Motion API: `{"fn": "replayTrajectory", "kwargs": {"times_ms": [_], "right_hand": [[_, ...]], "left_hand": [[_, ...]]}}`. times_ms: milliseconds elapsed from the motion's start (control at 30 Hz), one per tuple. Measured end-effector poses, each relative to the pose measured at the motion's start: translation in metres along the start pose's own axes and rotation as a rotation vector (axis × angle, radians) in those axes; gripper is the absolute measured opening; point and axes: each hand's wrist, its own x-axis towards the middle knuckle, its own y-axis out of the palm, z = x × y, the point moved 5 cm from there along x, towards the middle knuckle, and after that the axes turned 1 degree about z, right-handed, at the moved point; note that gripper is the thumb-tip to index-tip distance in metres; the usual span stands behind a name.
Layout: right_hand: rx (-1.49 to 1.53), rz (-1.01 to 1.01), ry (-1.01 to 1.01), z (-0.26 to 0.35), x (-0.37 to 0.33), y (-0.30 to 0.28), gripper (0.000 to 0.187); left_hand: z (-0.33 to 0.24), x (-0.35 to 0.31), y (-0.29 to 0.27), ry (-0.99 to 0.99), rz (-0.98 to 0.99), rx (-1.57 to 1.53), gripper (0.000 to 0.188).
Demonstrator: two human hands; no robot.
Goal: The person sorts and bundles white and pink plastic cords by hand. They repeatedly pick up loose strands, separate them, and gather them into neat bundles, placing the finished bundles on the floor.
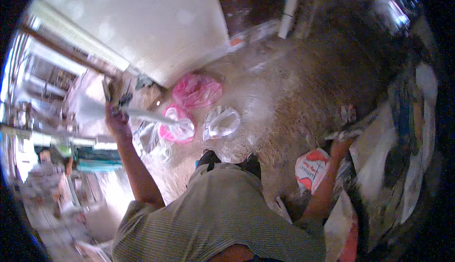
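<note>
My left hand (pixel 116 118) is raised at the left, its fingers closed around a long whitish strip (pixel 147 115), blurred by motion. The strip slants down to the right toward a pink and white plastic bag (pixel 177 123) on the floor; I cannot tell whether it touches the bag. Off to the right, my right hand (pixel 343 141) reaches out beside a pale, blurred object (pixel 339 134), and its fingers are too smeared to read. Below that forearm is a white and red printed sack (pixel 312 168).
A crumpled pink bag (pixel 196 90) and a clear-white plastic bag (pixel 222 122) lie on the brown floor (pixel 275 96) ahead of my feet. A large white panel (pixel 151 20) stands at the far left. Pale sheets or sacks (pixel 379 162) line the right side. A person (pixel 47 172) is at the left edge.
</note>
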Motion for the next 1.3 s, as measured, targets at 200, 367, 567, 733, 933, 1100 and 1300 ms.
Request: {"fn": "replayTrajectory", "kwargs": {"times_ms": [200,367,567,733,933,1100,1300], "right_hand": [[0.774,0.497,-0.196,0.225,-0.116,0.116,0.03],[0.648,1.035,-0.833,0.513,-0.288,0.052,0.058],[0.447,1.032,-0.846,0.713,-0.402,0.039,0.081],[0.51,0.941,-0.84,0.801,-0.41,0.115,0.061],[0.688,0.715,-0.884,0.87,-0.416,0.046,0.055],[0.789,0.41,-1.025,0.901,-0.415,-0.017,0.051],[0.936,0.205,-1.173,0.924,-0.403,-0.079,0.049]], "left_hand": [[0.015,0.012,-0.006,-0.195,0.108,-0.331,0.019],[0.023,0.031,-0.039,-0.301,0.099,-0.407,0.022],[-0.002,0.05,-0.09,-0.405,0.373,-0.663,0.021],[-0.074,0.064,-0.191,-0.375,-0.205,-0.604,0.028],[-0.09,0.08,-0.296,-0.157,0.227,-0.916,0.03],[-0.086,0.088,-0.327,-0.069,0.306,-1.047,0.029],[-0.052,0.103,-0.365,-0.13,0.284,-1.302,0.03]]}}
